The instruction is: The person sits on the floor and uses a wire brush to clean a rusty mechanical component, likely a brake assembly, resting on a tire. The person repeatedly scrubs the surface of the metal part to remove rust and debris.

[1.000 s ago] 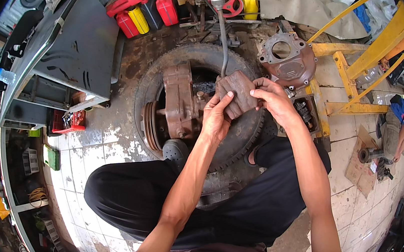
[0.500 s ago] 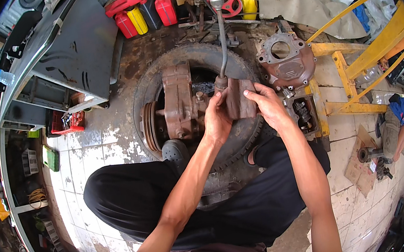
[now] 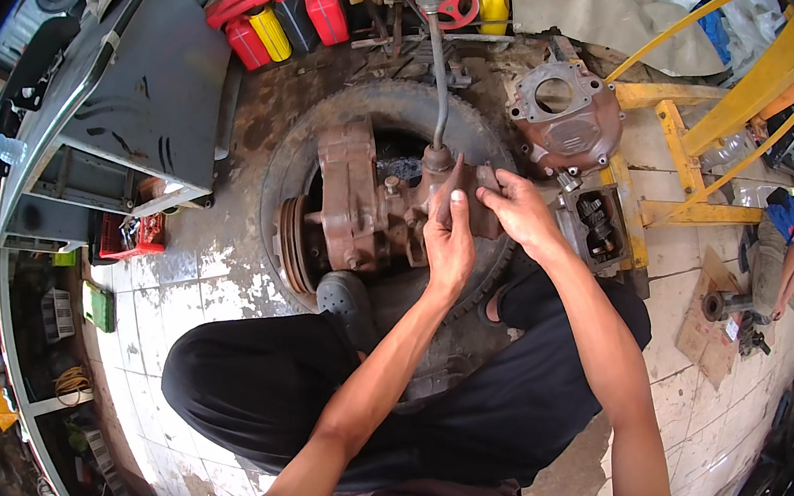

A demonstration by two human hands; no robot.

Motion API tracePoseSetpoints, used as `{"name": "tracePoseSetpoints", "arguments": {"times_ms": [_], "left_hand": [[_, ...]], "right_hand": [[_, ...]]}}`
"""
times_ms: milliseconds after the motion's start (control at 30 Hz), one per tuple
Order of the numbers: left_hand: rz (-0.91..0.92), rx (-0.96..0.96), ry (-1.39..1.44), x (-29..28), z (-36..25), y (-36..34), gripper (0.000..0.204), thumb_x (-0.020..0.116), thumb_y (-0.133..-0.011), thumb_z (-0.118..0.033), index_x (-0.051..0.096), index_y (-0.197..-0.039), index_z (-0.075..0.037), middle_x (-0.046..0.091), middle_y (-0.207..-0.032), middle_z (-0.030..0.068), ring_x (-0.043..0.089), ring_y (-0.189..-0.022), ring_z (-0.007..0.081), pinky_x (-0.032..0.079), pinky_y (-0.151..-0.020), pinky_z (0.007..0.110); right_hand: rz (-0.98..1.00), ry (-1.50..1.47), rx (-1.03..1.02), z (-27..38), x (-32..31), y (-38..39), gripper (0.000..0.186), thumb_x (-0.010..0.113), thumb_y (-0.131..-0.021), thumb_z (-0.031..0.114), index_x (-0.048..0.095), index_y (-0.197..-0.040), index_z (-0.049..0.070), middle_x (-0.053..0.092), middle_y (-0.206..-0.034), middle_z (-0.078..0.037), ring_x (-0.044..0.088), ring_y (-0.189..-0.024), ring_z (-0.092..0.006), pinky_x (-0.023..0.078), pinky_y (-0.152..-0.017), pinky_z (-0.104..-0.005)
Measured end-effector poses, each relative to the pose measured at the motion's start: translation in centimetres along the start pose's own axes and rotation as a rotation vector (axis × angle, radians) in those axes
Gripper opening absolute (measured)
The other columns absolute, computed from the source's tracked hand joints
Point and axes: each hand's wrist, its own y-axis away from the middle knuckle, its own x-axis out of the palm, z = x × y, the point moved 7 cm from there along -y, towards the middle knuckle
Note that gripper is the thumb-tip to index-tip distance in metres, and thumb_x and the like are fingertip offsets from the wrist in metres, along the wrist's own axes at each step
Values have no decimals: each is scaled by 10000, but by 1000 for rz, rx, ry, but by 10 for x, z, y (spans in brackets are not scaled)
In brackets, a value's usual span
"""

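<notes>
Both left hand [image 3: 451,247] and right hand [image 3: 521,214], nearly closed, pinch brown material [image 3: 485,179] between them.

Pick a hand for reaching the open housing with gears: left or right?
Right, probably: the right hand is nearer the open housing; the left hand sits farther left. Both appear to grip a brown piece.

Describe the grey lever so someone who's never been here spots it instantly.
Start at the large black rubber tyre on the floor. From the blocky brown metal housing across it, just beyond the bare left hand, rises the grey metal lever. Its slim, bent shaft and silvery cap set it apart from the bulky housing.
</notes>
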Motion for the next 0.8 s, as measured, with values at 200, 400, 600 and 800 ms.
{"name": "tracePoseSetpoints", "arguments": {"times_ms": [200, 400, 600, 800], "left_hand": [[-330, 78, -384, -53, 22, -18, 360, 505, -1061, -235, 633, -1263, 35, 685, -1179, 179, 646, -1091, 243, 478, -957, 349], [-271, 330, -1056, -86, 13, -46, 321, 551, -972, -102, 655, -1261, -8, 676, -1174, 206, 617, -1097, 378, 478, -946, 449], [66, 191, -1520, -74, 83, -65, 357, 629, -825, -100, 680, -1159, 18, 616, -1139, 177, 554, -1096, 337, 454, -936, 430], [-26, 360, -1583, -60, 113, -34, 836, 584, -880, -541, 462, -1393, 108, 554, -1360, 223, 439, -1346, 334, 317, -1134, 444]], "right_hand": [[-56, 886, -98, 9, 14, 13, 427, 661, -930, 324, 619, -1214, 8, 718, -1015, -214, 692, -971, -390, 541, -818, -470], [39, 1113, -128, 14, 17, 24, 455, 648, -930, 342, 613, -1250, 20, 718, -996, -193, 695, -929, -390, 559, -794, -481], [123, 1148, -221, 11, 36, 27, 462, 654, -926, 347, 612, -1259, 29, 702, -1071, -181, 689, -938, -384, 558, -791, -481], [184, 1175, -273, 14, 42, 37, 467, 672, -910, 316, 598, -1264, 21, 691, -1038, -176, 679, -954, -374, 553, -805, -471]]}}
